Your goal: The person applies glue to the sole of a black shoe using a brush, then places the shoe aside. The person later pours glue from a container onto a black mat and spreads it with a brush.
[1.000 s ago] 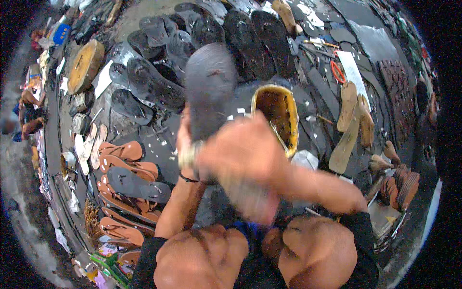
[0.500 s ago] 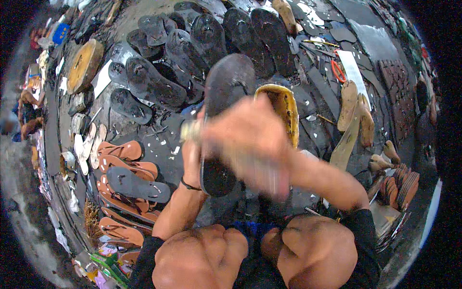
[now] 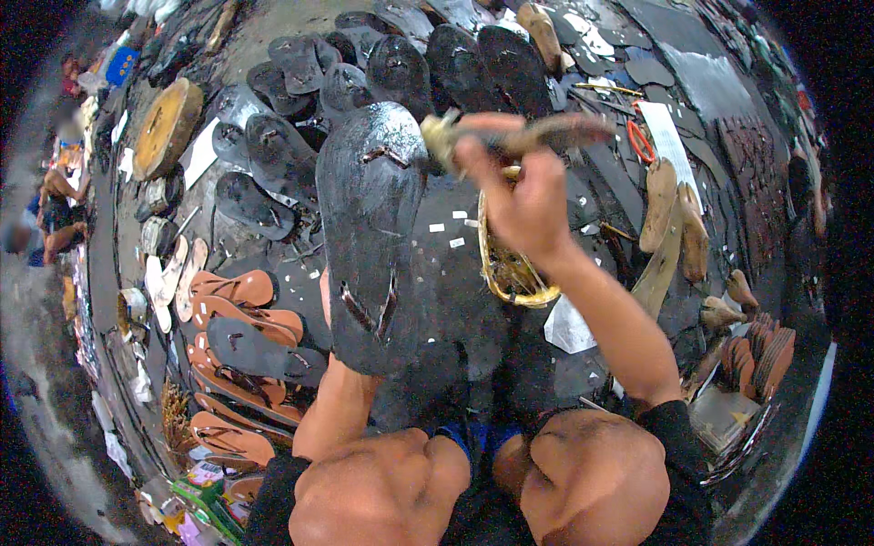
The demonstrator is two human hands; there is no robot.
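A large black sandal sole [image 3: 369, 218] stands before me, its broad face turned up with a wet shine at the far end. Strap ends show through it near both ends. My left hand [image 3: 326, 293] grips the sole from behind; most of its fingers are hidden. My right hand [image 3: 533, 205] is closed round a brush [image 3: 519, 138] with a pale, clotted head, smeared by motion. That head is close to the sole's upper right edge. Under my right hand stands a yellow-rimmed container [image 3: 523, 296], coated inside with dark residue.
Several black soles [image 3: 460, 68] lie in rows at the far side. Brown sandals [image 3: 232, 437] line the left, near a round wooden block [image 3: 166, 127]. On the right are wooden shoe lasts [image 3: 657, 205], orange-handled scissors [image 3: 639, 141] and stacked brown soles [image 3: 769, 355].
The sole has moved left and turned so its broad face shows. My right hand has swung up and right with the brush, uncovering more of the container.
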